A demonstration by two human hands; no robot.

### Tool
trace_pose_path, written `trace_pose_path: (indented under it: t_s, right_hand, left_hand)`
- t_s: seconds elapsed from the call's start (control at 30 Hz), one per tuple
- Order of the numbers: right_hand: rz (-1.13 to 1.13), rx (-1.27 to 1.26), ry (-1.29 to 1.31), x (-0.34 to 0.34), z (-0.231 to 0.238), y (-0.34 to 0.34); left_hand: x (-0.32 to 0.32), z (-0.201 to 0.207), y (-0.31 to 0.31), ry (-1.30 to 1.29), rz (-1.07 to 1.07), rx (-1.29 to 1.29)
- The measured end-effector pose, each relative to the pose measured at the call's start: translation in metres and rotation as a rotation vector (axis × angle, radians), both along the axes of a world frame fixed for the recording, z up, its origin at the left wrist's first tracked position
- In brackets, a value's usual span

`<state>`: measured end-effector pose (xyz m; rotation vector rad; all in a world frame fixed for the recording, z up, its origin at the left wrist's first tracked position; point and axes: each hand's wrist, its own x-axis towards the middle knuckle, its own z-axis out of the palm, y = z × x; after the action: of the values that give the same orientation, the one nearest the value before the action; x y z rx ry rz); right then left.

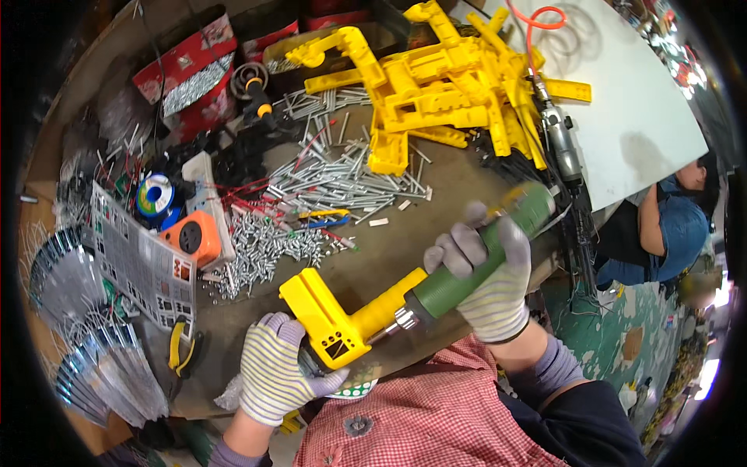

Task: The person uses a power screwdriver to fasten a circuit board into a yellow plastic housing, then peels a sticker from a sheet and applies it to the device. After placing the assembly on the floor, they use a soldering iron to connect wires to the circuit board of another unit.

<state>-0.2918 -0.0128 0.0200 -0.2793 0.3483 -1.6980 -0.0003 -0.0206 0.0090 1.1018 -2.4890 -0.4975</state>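
My left hand (272, 370), in a striped work glove, is closed around the block-shaped end of a yellow plastic tool housing (315, 303) near the table's front edge. The housing's ribbed handle reaches up and to the right. My right hand (498, 288), in a matching glove with grey fingertips, grips a green electric screwdriver (459, 280). Its metal nose points down and left, and the bit meets the housing or ends just over it; the exact contact is too small to tell. The screwdriver's rear end is slightly blurred.
Loose screws (272, 245) and long metal pins (327, 179) are heaped behind the housing. Yellow housings (443, 93) pile up at the back. An air tool (560, 140) hangs on the right by an orange hose (537, 23). Yellow-handled cutters (180, 350) lie left. Another person (661, 226) sits right.
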Motion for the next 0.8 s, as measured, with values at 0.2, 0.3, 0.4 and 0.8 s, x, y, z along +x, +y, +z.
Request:
trace_pose_path:
  t_s: [0.2, 0.3, 0.4, 0.8]
  right_hand:
    - [-0.56, -0.177, 1.952, -0.043, 0.027, -0.045]
    - [-0.4, 0.11, 2.456, -0.042, 0.01, -0.067]
    - [-0.455, 0.218, 2.444, -0.047, 0.0, -0.08]
    - [-0.467, 0.652, 2.996, -0.144, -0.007, -0.02]
  left_hand:
    - [-0.002, -0.004, 0.002, 0.0, 0.034, -0.053]
    - [0.001, -0.007, 0.003, -0.001, 0.03, -0.055]
    - [0.002, -0.01, 0.005, -0.009, 0.031, -0.04]
    - [0.003, -0.006, 0.005, -0.031, 0.049, 0.008]
